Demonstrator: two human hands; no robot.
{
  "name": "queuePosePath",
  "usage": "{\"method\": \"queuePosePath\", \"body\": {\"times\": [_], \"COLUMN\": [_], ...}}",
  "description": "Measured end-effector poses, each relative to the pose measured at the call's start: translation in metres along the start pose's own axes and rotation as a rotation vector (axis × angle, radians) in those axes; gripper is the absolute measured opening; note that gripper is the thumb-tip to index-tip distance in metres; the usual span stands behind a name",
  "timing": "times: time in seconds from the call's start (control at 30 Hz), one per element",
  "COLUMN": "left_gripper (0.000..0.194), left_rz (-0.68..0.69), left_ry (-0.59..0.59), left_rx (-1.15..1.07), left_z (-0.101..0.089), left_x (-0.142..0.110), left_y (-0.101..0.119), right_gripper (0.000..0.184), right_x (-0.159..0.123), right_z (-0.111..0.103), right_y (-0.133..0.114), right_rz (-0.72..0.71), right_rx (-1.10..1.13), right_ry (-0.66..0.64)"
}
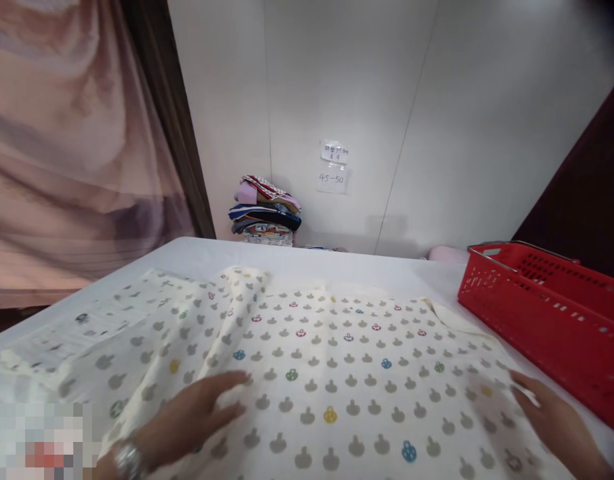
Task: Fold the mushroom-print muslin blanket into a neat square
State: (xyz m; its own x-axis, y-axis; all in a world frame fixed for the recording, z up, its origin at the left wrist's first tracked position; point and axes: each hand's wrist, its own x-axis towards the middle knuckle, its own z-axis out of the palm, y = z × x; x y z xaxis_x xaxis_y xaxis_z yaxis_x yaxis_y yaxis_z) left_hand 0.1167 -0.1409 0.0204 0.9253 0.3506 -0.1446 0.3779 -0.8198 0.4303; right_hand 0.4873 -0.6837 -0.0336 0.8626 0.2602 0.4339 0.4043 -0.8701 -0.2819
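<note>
A white cloth with grey, red, blue, green and yellow mushroom prints (337,367) is spread over the white table. Its left part lies in raised folds, and its far right corner is turned back. My left hand (191,413), with a watch (128,459) on its wrist, is over the left part of the cloth by a fold. Its thumb and fingers are apart and grip nothing. At the cloth's right edge is my right hand (557,417), fingers apart and holding nothing visible. Whether either hand presses on the fabric, I cannot tell.
A red plastic basket (531,320) with a metal handle stands at the right. Folded clothes (265,210) are stacked beyond the white table's (197,250) far edge. Paper notes (333,179) hang on the wall. A pinkish curtain (61,153) hangs at the left.
</note>
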Motion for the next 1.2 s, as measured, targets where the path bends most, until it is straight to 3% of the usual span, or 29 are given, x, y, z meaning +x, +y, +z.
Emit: {"method": "queuePosePath", "body": {"times": [0.1,0.23,0.3,0.37,0.5,0.67,0.77,0.87,1.07,1.2], "left_gripper": [0.044,0.037,0.036,0.034,0.029,0.020,0.021,0.022,0.030,0.015], "left_rz": [0.041,0.061,0.036,0.003,-0.008,0.058,-0.007,-0.044,0.080,0.088], "left_ry": [0.049,0.153,0.191,0.193,0.181,0.214,0.218,0.147,0.073,0.094], "left_rx": [-0.020,0.075,0.200,0.285,0.318,0.189,0.073,0.060,0.184,0.220], "left_z": [-0.017,-0.006,0.001,0.004,0.008,0.005,-0.003,-0.009,-0.002,0.002], "left_x": [0.074,0.177,0.218,0.247,0.275,0.286,0.291,0.292,0.291,0.292], "left_y": [0.033,0.042,0.037,0.031,0.021,0.017,0.017,0.018,0.018,0.019], "right_gripper": [0.036,0.035,0.035,0.036,0.028,0.019,0.022,0.023,0.025,0.023], "right_x": [0.047,0.096,0.115,0.130,0.149,0.160,0.165,0.167,0.165,0.165], "right_z": [0.042,0.096,0.119,0.138,0.158,0.159,0.156,0.156,0.157,0.153], "right_y": [-0.089,-0.205,-0.241,-0.259,-0.267,-0.263,-0.261,-0.260,-0.256,-0.254], "right_rz": [-0.101,-0.277,-0.338,-0.370,-0.393,-0.430,-0.418,-0.422,-0.406,-0.441], "right_rx": [0.211,0.258,0.179,0.076,-0.017,-0.074,-0.052,-0.044,0.050,0.023], "right_ry": [-0.193,-0.360,-0.417,-0.458,-0.497,-0.507,-0.427,-0.405,-0.495,-0.469]}}
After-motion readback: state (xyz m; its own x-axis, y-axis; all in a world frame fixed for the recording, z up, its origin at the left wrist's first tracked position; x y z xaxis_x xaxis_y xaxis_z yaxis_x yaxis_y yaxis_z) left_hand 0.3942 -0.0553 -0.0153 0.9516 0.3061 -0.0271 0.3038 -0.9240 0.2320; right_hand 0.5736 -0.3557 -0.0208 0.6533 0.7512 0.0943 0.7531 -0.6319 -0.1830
